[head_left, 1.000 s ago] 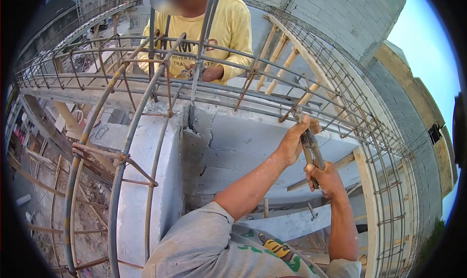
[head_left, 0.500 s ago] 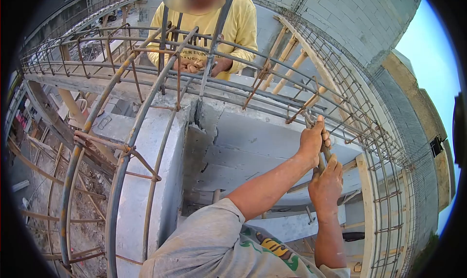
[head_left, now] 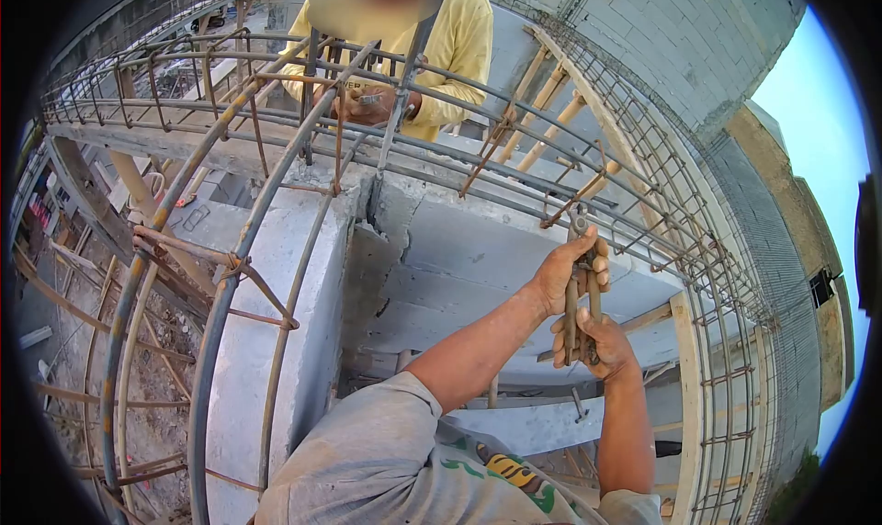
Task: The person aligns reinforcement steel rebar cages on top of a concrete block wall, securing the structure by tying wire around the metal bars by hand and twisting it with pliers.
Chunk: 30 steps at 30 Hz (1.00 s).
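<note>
Long-handled pincers (head_left: 593, 291) point upward, with their jaws beside the lower bars of a horizontal rebar cage (head_left: 514, 211). My left hand (head_left: 558, 275) is closed around the upper handles, just below the pivot. Lower down, my right hand (head_left: 608, 343) wraps the handle ends, its fingers curled around them. The two handles stand slightly apart between my hands. A rusty stirrup (head_left: 557, 214) hangs from the cage close to the jaws.
Bent vertical rebars (head_left: 241, 266) rise on the left over a pale concrete block (head_left: 253, 360). Across the cage stands a person in a yellow shirt (head_left: 459, 43), hands at the bars. Timber props (head_left: 556, 130) and a wooden board (head_left: 695, 378) lie to the right.
Both my hands have shifted left with the pincers, which now stand more upright with their handles parted. The other person's hands have risen slightly.
</note>
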### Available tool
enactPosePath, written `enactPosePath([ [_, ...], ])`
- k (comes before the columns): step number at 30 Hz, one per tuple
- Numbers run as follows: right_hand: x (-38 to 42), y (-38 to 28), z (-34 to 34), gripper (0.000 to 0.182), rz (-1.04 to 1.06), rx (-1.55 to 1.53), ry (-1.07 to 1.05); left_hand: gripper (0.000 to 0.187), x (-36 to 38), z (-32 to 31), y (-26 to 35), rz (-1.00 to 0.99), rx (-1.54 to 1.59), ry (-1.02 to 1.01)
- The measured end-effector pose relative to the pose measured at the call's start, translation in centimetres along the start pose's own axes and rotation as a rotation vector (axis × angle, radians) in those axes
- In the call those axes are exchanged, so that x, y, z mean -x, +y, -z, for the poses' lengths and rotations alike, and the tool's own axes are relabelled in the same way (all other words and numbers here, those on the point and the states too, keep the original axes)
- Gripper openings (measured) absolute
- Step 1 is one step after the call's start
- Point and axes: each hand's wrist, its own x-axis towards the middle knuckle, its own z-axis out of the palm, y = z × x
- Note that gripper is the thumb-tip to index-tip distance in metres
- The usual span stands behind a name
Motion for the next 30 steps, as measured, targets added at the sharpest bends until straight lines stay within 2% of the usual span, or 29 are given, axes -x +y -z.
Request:
enactPosePath([
  [2, 0.1, 0.2, -0.5, 0.065, 0.071, 0.119, 0.107, 0.038, -0.2, 0.0, 0.1, 0.029, -0.064, 0.082],
  [5, 0.2, 0.7, -0.2, 0.062, 0.243, 0.388, 0.225, 0.042, 0.7, -1.4, 0.4, 0.017, -0.2, 0.258],
  [6, 0.7, 0.2, -1.9, 0.062, 0.328, 0.323, 0.324, 0.043, 0.7, -1.9, 0.5, -0.009, -0.259, 0.31],
  [9, 1.9, -1.5, -3.8, 0.061, 0.276, 0.581, 0.33, 0.05, 0.4, -2.0, -0.2, -0.048, -0.403, 0.408],
  [10, 2.4, -2.6, -4.4, 0.053, 0.156, 0.6, 0.319, 0.052, 0.7, -2.1, 0.2, -0.047, -0.421, 0.426],
  [13, 1.1, -0.7, -3.6, 0.044, 0.429, 0.936, 0.368, 0.056, 1.3, -2.0, 0.3, -0.057, -0.462, 0.446],
  [14, 0.6, -0.1, -3.5, 0.036, 0.517, 0.964, 0.411, 0.056, 1.7, -2.4, 0.5, -0.068, -0.446, 0.459],
  [17, 0.3, -0.8, -3.0, 0.033, 0.225, 0.662, 0.334, 0.052, 2.9, -2.7, 1.7, -0.098, -0.474, 0.402],
  [18, 1.3, -2.3, -2.8, 0.033, 0.174, 0.369, 0.14, 0.051, 3.3, -2.5, 2.3, -0.112, -0.496, 0.377],
  [21, 1.5, -2.3, -1.3, 0.035, 0.175, -0.325, -0.218, 0.049, 3.8, -2.2, 3.2, -0.162, -0.692, 0.313],
  [24, 0.3, -0.4, -0.8, 0.038, 0.195, -0.539, -0.367, 0.046, 2.6, -2.0, 1.9, -0.179, -0.422, 0.265],
  [26, -0.5, 0.9, -0.6, 0.039, 0.172, -0.597, -0.38, 0.04, 1.8, -3.0, 1.0, -0.14, -0.192, 0.265],
  [27, -1.1, 1.5, -0.5, 0.04, 0.164, -0.625, -0.396, 0.039, 1.3, -2.5, 0.8, -0.124, -0.164, 0.182],
  [29, -1.5, 2.1, 0.4, 0.049, 0.164, -0.511, -0.372, 0.037, 0.4, -0.9, 0.7, -0.096, -0.116, 0.019],
  [30, -1.3, 1.6, 0.8, 0.051, 0.155, -0.401, -0.321, 0.033, 0.2, -1.5, 0.5, -0.087, -0.083, 0.055],
])
